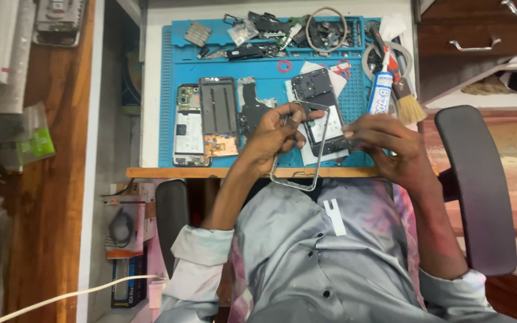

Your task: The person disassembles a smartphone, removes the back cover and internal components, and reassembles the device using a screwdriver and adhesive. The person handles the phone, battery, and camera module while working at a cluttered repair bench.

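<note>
Item: phone frame (299,157), grey metal, a thin open rectangle with rounded corners and nothing inside it. It is held tilted above the near edge of the blue work mat (178,66), its lower end hanging past the wooden table edge (169,172) toward the person's lap.

Left hand (279,134): fingers closed on the frame's upper left side, thumb lying across the top bar.

Right hand (384,140): fingers drawn together, tips pinched at the frame's right side, just over a dark opened phone (318,110) lying on the mat. Whether it grips the frame itself or a small part there cannot be told.

On the mat, left of the hands: an opened phone with circuit board showing (187,125), a dark grey phone panel (218,107) touching it, and a black inner plate (252,110) just beside that.

Right of the hands: a white glue tube with blue label (382,93) and a brush with pale bristles (410,104).

Far edge of the mat: a heap of small phone parts (282,33).

Seat: black armrests (477,185) at either side; grey shirt (324,251) below.
</note>
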